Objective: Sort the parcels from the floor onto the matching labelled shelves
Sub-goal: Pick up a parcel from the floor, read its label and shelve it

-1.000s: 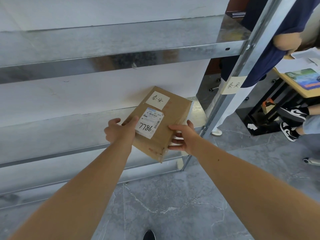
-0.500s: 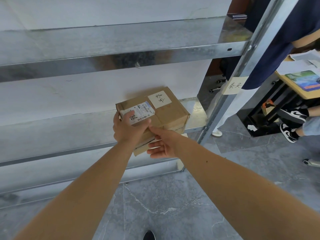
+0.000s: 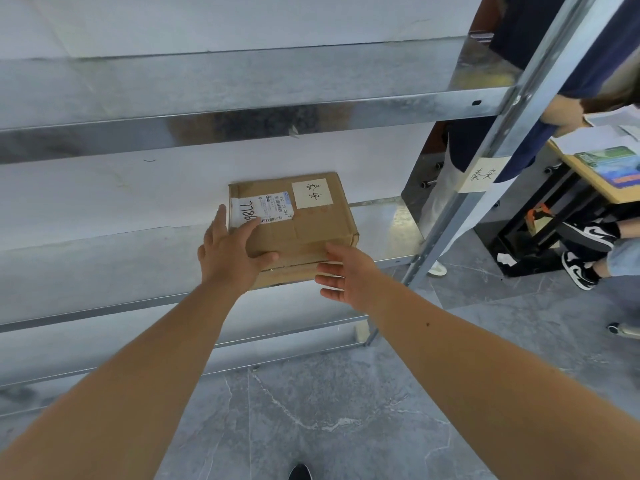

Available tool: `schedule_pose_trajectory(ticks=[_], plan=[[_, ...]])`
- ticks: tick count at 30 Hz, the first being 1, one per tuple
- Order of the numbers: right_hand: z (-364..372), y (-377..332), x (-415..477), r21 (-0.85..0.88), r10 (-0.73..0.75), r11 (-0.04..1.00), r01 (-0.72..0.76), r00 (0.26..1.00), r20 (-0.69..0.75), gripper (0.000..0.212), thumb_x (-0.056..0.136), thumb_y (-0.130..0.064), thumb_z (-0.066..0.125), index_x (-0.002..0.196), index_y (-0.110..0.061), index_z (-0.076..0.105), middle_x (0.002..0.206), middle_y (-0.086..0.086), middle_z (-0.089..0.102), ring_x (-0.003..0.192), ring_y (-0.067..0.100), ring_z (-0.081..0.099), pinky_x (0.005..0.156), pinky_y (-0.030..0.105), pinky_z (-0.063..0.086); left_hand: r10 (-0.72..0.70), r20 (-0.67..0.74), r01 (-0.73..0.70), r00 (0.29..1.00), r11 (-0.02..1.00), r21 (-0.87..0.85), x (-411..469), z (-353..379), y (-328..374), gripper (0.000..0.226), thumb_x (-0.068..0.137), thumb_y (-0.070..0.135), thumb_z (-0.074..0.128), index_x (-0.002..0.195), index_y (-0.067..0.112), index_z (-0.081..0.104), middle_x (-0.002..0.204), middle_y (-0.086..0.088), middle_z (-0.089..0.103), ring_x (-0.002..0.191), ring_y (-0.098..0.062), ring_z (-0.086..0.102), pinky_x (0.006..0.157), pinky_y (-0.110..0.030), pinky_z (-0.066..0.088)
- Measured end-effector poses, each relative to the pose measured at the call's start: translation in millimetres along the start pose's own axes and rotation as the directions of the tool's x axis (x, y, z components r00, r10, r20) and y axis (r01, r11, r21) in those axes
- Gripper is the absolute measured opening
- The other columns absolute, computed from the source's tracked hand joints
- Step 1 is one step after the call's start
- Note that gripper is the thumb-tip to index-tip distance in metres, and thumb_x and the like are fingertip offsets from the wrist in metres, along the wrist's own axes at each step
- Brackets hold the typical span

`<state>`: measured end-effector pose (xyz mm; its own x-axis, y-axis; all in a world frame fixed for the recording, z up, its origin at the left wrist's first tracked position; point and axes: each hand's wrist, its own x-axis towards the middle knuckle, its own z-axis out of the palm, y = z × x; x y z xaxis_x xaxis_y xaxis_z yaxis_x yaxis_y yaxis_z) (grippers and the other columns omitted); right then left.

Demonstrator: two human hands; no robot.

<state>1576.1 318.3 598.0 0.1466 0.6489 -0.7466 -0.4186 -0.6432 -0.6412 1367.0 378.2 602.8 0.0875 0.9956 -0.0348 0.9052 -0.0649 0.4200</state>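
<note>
Both hands are at the cardboard parcel (image 3: 294, 223), neither clamped on it; left hand (image 3: 230, 258) lies flat w/ fingers spread on the parcel's top near-left corner, thumb stretched along the near edge, covering part of the white shipping label (image 3: 260, 211); right hand (image 3: 341, 271) is open, fingers apart and loose, just beside the parcel's near-right corner; can't tell if its fingertips touch the box. Parcel sits flat on the middle metal shelf (image 3: 104, 268), its back edge near the white wall, its front edge at or a bit past the shelf lip; handwritten digits on the shipping label read upside down; a cream sticky note (image 3: 311, 193) w/ handwritten Chinese characters is on the parcel's top, right of the shipping label. Right of the parcel rises the rack's slanted metal upright (image 3: 485, 181), carrying a paper tag (image 3: 483, 174) w/ similar handwritten characters. Above the parcel runs the upper shelf (image 3: 242, 84); below it a lower rail, then grey marble-look floor (image 3: 329, 410). Beyond the upright, further right of the parcel: another person in dark blue top, and black-and-white sneakers (image 3: 585, 251) by a surface (image 3: 588, 178) w/ papers.
</note>
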Motion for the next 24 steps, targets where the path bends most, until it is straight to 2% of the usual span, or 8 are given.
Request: schedule_pose_trajectory(ticks=[5, 8, 10, 13, 16, 20, 22, 24], plan=[[3, -1, -2, 0.019, 0.003, 1.0, -0.002, 0.998, -0.057, 0.035, 0.101, -0.031, 0.068, 0.13, -0.014, 0.064, 0.111, 0.012, 0.073, 0.106, 0.033, 0.072, 0.092, 0.051, 0.059, 0.054, -0.113, -0.037, 0.992, 0.989, 0.143, -6, 4, 0, 0.073, 0.091, 0.057, 0.072, 0.158, 0.042, 0.045, 0.172, -0.007, 0.014, 0.156, -0.036, 0.015, 0.124, -0.054, 0.021], [12, -4, -7, -0.196, -0.067, 0.98, 0.034, 0.985, -0.161, 0.036, 0.1, -0.025, 0.066, 0.133, -0.01, 0.063, 0.122, 0.013, 0.071, 0.117, 0.03, 0.066, 0.107, 0.051, 0.054, 0.04, -0.104, -0.026, 0.994, 0.991, 0.133, -5, 5, 2, 0.074, 0.093, 0.055, 0.071, 0.159, 0.041, 0.042, 0.171, -0.007, 0.014, 0.156, -0.036, 0.015, 0.124, -0.054, 0.022], [16, -4, -12, -0.342, -0.16, 0.936, 0.084, 0.967, -0.199, 0.038, 0.098, -0.02, 0.066, 0.132, -0.005, 0.064, 0.124, 0.021, 0.068, 0.11, 0.029, 0.065, 0.112, 0.05, 0.052, 0.065, -0.08, -0.051, 0.995, 0.985, 0.166, -5, 5, 1, 0.076, 0.094, 0.057, 0.069, 0.161, 0.039, 0.038, 0.173, -0.008, 0.01, 0.158, -0.036, 0.012, 0.125, -0.054, 0.022], [20, -1, -22, -0.373, -0.233, 0.914, 0.159, 0.959, -0.164, 0.04, 0.096, -0.018, 0.066, 0.132, -0.001, 0.064, 0.133, 0.021, 0.065, 0.097, 0.027, 0.055, 0.108, 0.047, 0.052, 0.075, -0.07, -0.065, 0.995, 0.988, 0.139, -8, 4, -1, 0.083, 0.091, 0.063, 0.068, 0.162, 0.038, 0.033, 0.175, -0.008, 0.004, 0.161, -0.035, 0.007, 0.126, -0.054, 0.02], [26, 1, -33, -0.39, -0.269, 0.897, 0.208, 0.957, -0.109, 0.034, 0.094, -0.02, 0.069, 0.126, -0.01, 0.067, 0.123, 0.015, 0.065, 0.106, 0.031, 0.06, 0.091, 0.038, 0.048, 0.045, -0.055, -0.039, 0.997, 0.994, 0.106, -14, 4, -1, 0.087, 0.091, 0.069, 0.063, 0.164, 0.037, 0.028, 0.176, -0.008, 0.002, 0.162, -0.035, 0.004, 0.126, -0.056, 0.019], [28, 7, -43, -0.388, -0.342, 0.874, 0.292, 0.937, -0.065, 0.029, 0.094, -0.022, 0.067, 0.123, -0.02, 0.062, 0.121, 0.005, 0.065, 0.111, 0.027, 0.06, 0.092, 0.037, 0.045, 0.025, -0.051, -0.024, 0.998, 0.999, 0.022, -27, 1, 3, 0.088, 0.092, 0.072, 0.059, 0.165, 0.037, 0.024, 0.178, -0.006, 0.001, 0.163, -0.032, 0.002, 0.127, -0.057, 0.018], [26, 12, -49, -0.375, -0.37, 0.867, 0.329, 0.928, -0.04, 0.04, 0.097, -0.025, 0.066, 0.136, -0.025, 0.059, 0.128, 0.004, 0.062, 0.114, 0.027, 0.057, 0.096, 0.036, 0.044, 0.01, -0.058, -0.012, 0.998, 0.999, -0.04, -39, -1, 7, 0.088, 0.094, 0.071, 0.057, 0.166, 0.036, 0.021, 0.178, -0.005, -0.001, 0.164, -0.031, 0.001, 0.128, -0.057, 0.016], [22, 16, -57, -0.35, -0.385, 0.867, 0.355, 0.923, -0.018, 0.059, 0.097, -0.031, 0.069, 0.153, -0.027, 0.049, 0.145, 0.004, 0.056, 0.13, 0.029, 0.054, 0.101, 0.036, 0.041, 0.014, -0.064, -0.02, 0.998, 0.996, -0.083, -52, -4, 14, 0.089, 0.096, 0.069, 0.056, 0.168, 0.036, 0.015, 0.179, -0.005, -0.005, 0.165, -0.029, -0.002, 0.129, -0.055, 0.013]])
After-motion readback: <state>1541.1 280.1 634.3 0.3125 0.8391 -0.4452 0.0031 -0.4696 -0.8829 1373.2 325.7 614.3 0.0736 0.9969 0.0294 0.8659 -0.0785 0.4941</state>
